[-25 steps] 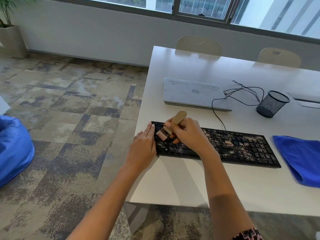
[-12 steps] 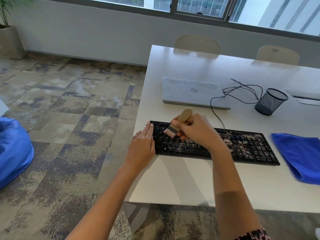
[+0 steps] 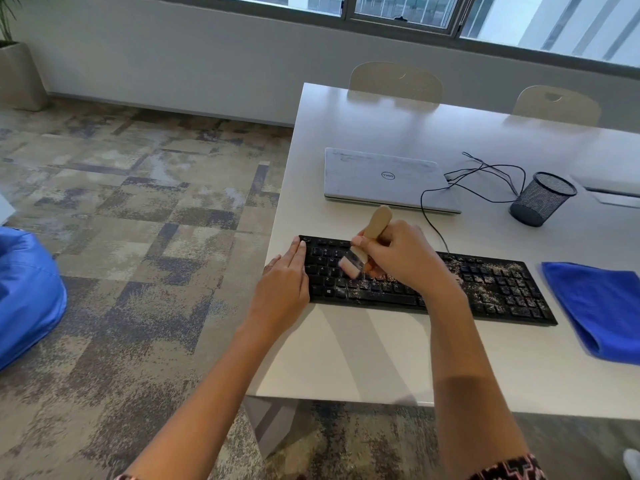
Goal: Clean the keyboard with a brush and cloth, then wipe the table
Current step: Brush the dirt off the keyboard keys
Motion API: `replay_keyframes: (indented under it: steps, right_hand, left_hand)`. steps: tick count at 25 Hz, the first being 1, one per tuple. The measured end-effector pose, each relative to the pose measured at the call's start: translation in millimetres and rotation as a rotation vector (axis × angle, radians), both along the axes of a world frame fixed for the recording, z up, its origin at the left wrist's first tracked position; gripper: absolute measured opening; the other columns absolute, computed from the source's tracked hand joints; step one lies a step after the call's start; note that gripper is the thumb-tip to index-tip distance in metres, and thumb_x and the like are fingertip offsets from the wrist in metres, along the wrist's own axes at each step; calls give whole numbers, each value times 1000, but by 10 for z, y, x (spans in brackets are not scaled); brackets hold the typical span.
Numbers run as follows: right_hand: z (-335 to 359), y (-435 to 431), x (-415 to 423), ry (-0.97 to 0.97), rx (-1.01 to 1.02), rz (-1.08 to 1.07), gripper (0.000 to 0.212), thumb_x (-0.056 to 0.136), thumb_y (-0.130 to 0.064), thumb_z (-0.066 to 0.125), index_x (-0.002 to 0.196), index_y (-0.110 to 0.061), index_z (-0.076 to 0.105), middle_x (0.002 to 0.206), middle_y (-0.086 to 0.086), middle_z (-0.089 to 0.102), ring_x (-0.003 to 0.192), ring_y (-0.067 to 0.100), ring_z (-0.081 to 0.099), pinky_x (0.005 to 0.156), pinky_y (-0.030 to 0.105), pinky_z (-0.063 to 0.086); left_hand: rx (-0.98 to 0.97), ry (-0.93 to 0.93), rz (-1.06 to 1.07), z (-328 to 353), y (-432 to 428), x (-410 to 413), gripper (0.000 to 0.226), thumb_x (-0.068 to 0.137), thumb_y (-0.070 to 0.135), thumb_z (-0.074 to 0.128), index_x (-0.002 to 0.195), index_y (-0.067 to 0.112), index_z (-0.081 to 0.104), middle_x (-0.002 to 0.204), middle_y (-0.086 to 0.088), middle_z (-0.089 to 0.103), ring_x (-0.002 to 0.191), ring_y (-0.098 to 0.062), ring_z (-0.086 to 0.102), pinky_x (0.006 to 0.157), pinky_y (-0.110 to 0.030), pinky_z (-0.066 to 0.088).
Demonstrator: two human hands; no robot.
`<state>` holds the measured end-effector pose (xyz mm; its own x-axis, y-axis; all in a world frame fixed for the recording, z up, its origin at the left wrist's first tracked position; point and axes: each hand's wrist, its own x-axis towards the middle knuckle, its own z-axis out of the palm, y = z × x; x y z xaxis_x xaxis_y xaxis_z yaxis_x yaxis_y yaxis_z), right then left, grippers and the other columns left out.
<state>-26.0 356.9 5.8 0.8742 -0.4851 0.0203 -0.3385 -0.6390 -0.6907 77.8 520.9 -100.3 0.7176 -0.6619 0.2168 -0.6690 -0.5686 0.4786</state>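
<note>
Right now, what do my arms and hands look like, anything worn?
The left forearm and right forearm are bare. The right sleeve shows at the bottom edge: dark fabric with a pink and white zigzag pattern. The left hand and right hand are gloveless, with no watch or bracelet at either wrist.

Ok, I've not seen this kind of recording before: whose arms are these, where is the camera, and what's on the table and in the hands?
There is no robot here. These are a person's two bare arms, filmed by one wide-angle camera worn on the head, looking forward and down. On the white table lie a black keyboard speckled with light dust, a blue cloth to its right, and a closed laptop and a mesh cup behind. The right hand grips a wooden-handled brush, bristles down at the keys. The left hand rests on the keyboard's left end, fingers straight, holding nothing.
</note>
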Motion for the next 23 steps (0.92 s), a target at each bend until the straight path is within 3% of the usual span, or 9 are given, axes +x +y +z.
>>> replay_keyframes:
  steps: [2, 7, 13, 17, 23]
  right_hand:
    - [-47, 128, 46, -73, 47, 11, 20, 97, -27, 64, 101, -11, 75, 79, 3, 74, 62, 10, 72, 68, 30, 63]
    - [-186, 238, 54, -87, -17, 5, 27, 98, -26, 61, 85, -7, 73, 68, 10, 72, 59, 22, 71, 67, 48, 61]
    - [-88, 162, -64, -25, 18, 3, 26, 98, -22, 61, 84, -2, 70, 69, 11, 70, 50, 13, 67, 53, 27, 58]
    - [-152, 211, -43, -127, 44, 21, 15, 97, -30, 63, 90, -21, 74, 76, 7, 74, 66, 22, 71, 67, 43, 62]
    - [-87, 94, -99, 61, 106, 69, 17, 96, -27, 65, 95, -12, 74, 82, 11, 74, 71, 23, 74, 73, 44, 63]
  left_hand:
    - [1, 0, 0, 11, -1, -4, 52, 102, 14, 36, 152, 7, 26, 159, -5, 25, 141, -21, 35, 115, -33, 24]
    - [-4, 1, -1, 10, 6, -4, 52, 102, 15, 35, 152, 7, 26, 159, -6, 24, 141, -21, 35, 116, -36, 25]
    - [2, -6, -7, -3, -1, 0, 51, 102, 15, 35, 152, 6, 26, 159, -6, 25, 140, -22, 37, 116, -35, 26]
    - [-4, -9, -2, -20, 0, 5, 51, 101, 14, 36, 151, 6, 27, 159, -7, 26, 139, -22, 39, 117, -36, 27]
    - [-14, -7, -5, -3, -1, -11, 51, 101, 13, 36, 151, 5, 28, 158, -8, 27, 139, -23, 38, 116, -37, 28]
